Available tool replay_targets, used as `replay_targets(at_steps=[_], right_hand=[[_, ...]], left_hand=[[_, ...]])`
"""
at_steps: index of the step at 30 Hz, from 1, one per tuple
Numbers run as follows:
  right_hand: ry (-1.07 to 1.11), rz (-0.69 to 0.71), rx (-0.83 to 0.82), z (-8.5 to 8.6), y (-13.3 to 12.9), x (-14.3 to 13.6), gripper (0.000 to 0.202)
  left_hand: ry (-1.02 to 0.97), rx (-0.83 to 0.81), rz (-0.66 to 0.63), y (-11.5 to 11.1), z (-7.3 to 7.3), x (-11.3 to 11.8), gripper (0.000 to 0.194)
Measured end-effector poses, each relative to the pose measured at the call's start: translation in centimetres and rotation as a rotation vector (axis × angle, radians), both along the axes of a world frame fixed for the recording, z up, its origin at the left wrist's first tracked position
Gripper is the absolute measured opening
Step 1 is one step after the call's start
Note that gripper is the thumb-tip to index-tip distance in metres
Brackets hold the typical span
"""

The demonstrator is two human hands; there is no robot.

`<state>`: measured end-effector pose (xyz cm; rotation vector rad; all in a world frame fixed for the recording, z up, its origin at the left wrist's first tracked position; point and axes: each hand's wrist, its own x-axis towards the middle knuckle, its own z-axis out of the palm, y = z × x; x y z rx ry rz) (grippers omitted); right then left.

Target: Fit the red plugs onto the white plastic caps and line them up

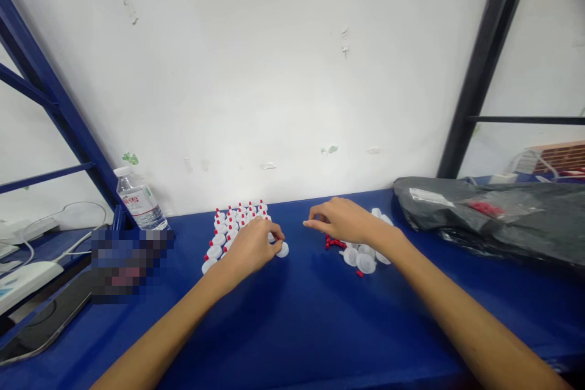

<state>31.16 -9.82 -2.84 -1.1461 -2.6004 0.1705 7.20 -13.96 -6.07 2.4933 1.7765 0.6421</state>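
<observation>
On the blue tabletop, my left hand (253,247) has thumb and forefinger closed at a white nozzle cap (283,250), whose tip the fingers hide. Just left of that hand stand rows of white nozzle caps with red tips (220,239), partly covered by it. My right hand (340,218) is raised to the right, thumb and forefinger pinched together; whatever may be between them is too small to make out. Below and behind it lie a small heap of red tips (336,242) and a loose pile of white nozzle caps (365,262). One red tip (359,273) lies apart at the front.
A water bottle (139,200) leans by the wall at left. Nearer are a dark phone (50,317) and a white power strip (27,283). At right, a black plastic bag (493,219) spreads over the table. Blue (59,91) and black (479,61) frame posts flank the white wall.
</observation>
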Motion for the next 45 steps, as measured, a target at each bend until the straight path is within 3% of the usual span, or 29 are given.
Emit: replay_targets(at_steps=[7,13,20,28,37,45], right_hand=[[-0.013,-0.018,0.020,0.0,0.8,0.6,0.041],[-0.003,-0.058,-0.005,0.4,1.4,1.8,0.033],[-0.113,-0.191,0.042,0.9,2.1,3.4,0.018],[-0.199,-0.243,-0.003,-0.4,3.6,4.1,0.019],[-0.125,-0.178,-0.011,-0.8,3.5,3.6,0.008],[0.151,-0.037,0.001,-0.4,2.5,2.7,0.016]], left_hand=[[-0.013,-0.021,0.027,0.6,0.2,-1.0,0.019],[0.096,0.051,0.057,0.4,-0.2,-1.1,0.020],[0.029,0.183,-0.052,-1.0,0.3,1.0,0.024],[-0.041,0.081,-0.222,-2.1,-2.2,3.9,0.028],[-0.129,0.077,-0.118,0.9,-4.2,7.7,0.022],[-0.090,0.076,-0.144,1.8,-5.2,7.8,0.014]])
